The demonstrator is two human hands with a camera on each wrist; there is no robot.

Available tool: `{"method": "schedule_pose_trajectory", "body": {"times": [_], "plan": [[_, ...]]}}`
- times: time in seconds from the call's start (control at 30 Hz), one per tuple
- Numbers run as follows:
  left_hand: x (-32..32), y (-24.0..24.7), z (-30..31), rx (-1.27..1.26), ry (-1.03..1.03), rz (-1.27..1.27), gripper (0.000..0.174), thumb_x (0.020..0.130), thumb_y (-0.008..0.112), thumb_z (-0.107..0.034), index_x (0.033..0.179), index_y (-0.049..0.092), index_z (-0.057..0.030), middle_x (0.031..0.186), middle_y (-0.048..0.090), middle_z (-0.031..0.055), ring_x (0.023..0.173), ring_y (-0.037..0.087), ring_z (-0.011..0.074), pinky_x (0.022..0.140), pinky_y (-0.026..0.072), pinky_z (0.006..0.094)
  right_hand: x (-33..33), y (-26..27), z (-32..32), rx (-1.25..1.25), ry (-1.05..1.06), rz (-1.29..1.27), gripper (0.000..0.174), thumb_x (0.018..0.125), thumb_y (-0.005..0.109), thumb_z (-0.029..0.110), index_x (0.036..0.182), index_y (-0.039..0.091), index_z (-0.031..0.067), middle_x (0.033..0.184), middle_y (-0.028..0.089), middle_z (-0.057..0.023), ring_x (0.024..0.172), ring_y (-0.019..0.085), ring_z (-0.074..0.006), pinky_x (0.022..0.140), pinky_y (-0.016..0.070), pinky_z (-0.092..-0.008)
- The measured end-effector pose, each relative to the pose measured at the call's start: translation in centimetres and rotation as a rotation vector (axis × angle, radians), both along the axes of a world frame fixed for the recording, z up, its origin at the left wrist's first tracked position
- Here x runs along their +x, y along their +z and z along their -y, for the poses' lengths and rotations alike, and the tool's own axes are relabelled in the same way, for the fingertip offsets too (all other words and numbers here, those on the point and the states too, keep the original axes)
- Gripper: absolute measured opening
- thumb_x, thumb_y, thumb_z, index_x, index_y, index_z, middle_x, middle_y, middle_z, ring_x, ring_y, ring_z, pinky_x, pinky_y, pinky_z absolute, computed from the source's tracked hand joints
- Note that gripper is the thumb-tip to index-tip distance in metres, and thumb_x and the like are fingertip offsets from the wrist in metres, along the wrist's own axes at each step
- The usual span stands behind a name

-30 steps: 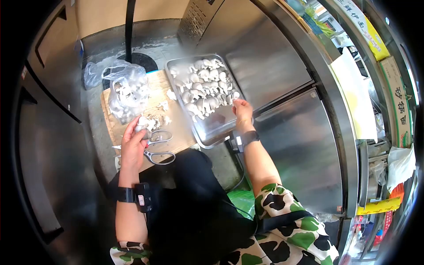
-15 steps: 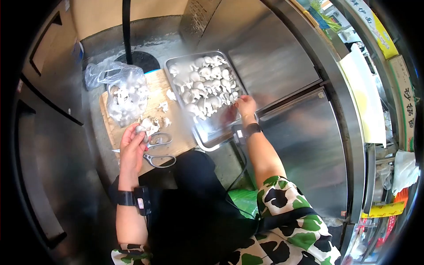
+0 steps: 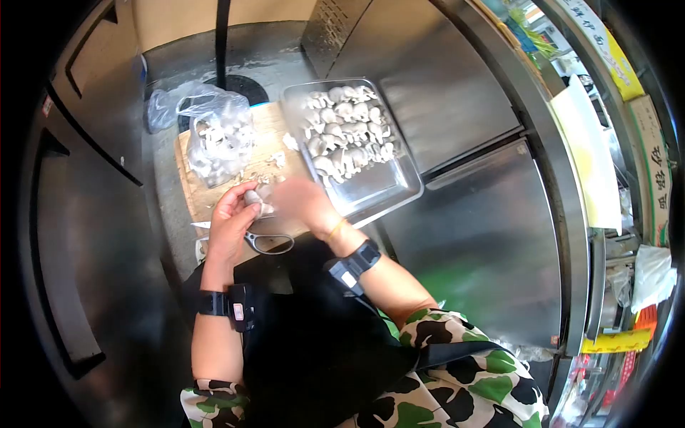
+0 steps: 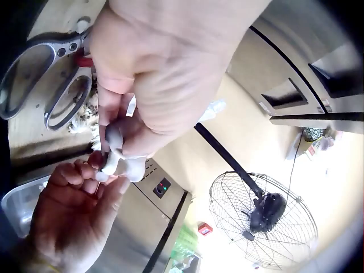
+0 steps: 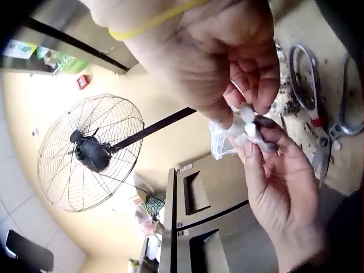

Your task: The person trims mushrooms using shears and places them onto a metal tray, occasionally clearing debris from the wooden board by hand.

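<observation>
Over the wooden board (image 3: 196,192), the left hand (image 3: 232,221) holds a small clump of grey and white mushrooms (image 3: 255,202) between thumb and fingers. Blurred in the head view, the right hand (image 3: 303,205) meets it from the right. In the left wrist view the right fingers touch a pale stem (image 4: 111,164) beside the left thumb. The right wrist view shows the right hand (image 5: 227,62) pinching the white stems (image 5: 248,114) while the left hand (image 5: 284,187) grips the caps. Rows of mushrooms (image 3: 346,132) lie in the metal tray (image 3: 385,207).
A clear plastic bag of mushrooms (image 3: 217,146) sits on the board's left part. Scissors (image 3: 271,244) and trimmed scraps (image 3: 277,158) lie near the hands. Steel cabinet doors (image 3: 471,235) stand at the right, and a wire-caged fan (image 5: 91,151) is in the right wrist view.
The right hand has moved left from the tray's right edge to the left hand and now touches the clump. The left hand has kept its hold on the mushrooms.
</observation>
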State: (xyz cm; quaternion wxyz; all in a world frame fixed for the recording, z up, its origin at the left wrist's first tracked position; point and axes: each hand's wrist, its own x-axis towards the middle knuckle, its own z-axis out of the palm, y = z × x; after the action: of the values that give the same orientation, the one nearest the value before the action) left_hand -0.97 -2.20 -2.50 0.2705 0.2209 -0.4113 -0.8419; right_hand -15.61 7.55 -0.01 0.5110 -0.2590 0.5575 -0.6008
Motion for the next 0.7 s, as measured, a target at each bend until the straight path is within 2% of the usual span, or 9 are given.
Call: {"method": "schedule_pose_trajectory", "body": {"times": [0.07,0.13,0.2,0.23,0.4,0.63,0.7], "plan": [[0.1,1.0,-0.2,-0.03,0.036,0.007,0.04,0.079,0.057,0.004,0.118,0.051,-0.003,0.093,0.058,0.0012,0.079,0.054,0.0059,0.066,0.0429,0.0174,0.5,-1.8,0.5,0.012,-0.026,-0.02,0.01,0.083,0.062,0.01,0.09,0.057,0.0041,0.077,0.06,-0.0024,0.063,0.056,-0.0087,0.057,0.0452,-0.0202],[0.2,1.0,-0.3,0.014,0.049,0.004,0.039,0.079,0.058,0.004,0.117,0.051,-0.0028,0.093,0.058,0.0015,0.079,0.055,0.0065,0.067,0.0436,0.0182,1.2,-1.8,0.6,0.03,-0.083,-0.308,0.009,0.083,0.062,0.009,0.089,0.057,0.0043,0.075,0.06,-0.0022,0.062,0.056,-0.0088,0.057,0.0453,-0.0203],[0.4,0.8,-0.2,0.058,0.056,0.001,0.037,0.079,0.058,0.003,0.115,0.051,-0.0031,0.093,0.058,0.0019,0.079,0.055,0.007,0.069,0.0443,0.0191,2.7,-0.8,0.2,-0.052,-0.26,0.035,0.008,0.084,0.061,0.008,0.089,0.057,0.0041,0.072,0.06,-0.002,0.062,0.056,-0.0091,0.058,0.0455,-0.0206],[0.3,0.2,-0.1,0.081,0.053,-0.002,0.035,0.079,0.059,0.003,0.113,0.051,-0.0035,0.093,0.058,0.0021,0.08,0.055,0.0073,0.069,0.0446,0.0196,3.1,-0.5,0.1,-0.047,-0.313,0.083,0.008,0.085,0.06,0.008,0.091,0.056,0.0039,0.075,0.06,-0.0026,0.062,0.056,-0.0094,0.058,0.0459,-0.0209],[0.3,-1.0,0.3,0.179,0.048,-0.054,0.026,0.081,0.058,0.004,0.106,0.052,-0.0049,0.089,0.058,0.0027,0.084,0.057,0.0115,0.076,0.0473,0.0248,3.2,-1.6,0.6,-0.165,-0.407,0.114,0.007,0.087,0.058,0.007,0.092,0.054,0.0047,0.079,0.06,-0.0034,0.065,0.057,-0.0111,0.06,0.0476,-0.0224],[0.0,-0.9,0.4,0.187,0.135,-0.05,0.026,0.083,0.056,0.0,0.107,0.05,-0.0057,0.092,0.058,0.0056,0.082,0.058,0.0142,0.072,0.0478,0.025,-0.4,-1.6,0.0,-0.235,-0.537,0.251,0.006,0.088,0.056,0.009,0.092,0.054,0.0052,0.079,0.06,-0.0041,0.067,0.058,-0.0112,0.061,0.0481,-0.0225],[0.2,-0.8,0.5,0.215,0.158,-0.06,0.027,0.083,0.056,0.0,0.108,0.048,-0.0055,0.094,0.059,0.0076,0.08,0.058,0.0148,0.07,0.0489,0.0264,-3.0,-1.0,-1.1,-0.216,-0.641,0.226,0.005,0.088,0.056,0.009,0.091,0.054,0.005,0.078,0.059,-0.0047,0.064,0.057,-0.0116,0.058,0.0486,-0.0225]]}}
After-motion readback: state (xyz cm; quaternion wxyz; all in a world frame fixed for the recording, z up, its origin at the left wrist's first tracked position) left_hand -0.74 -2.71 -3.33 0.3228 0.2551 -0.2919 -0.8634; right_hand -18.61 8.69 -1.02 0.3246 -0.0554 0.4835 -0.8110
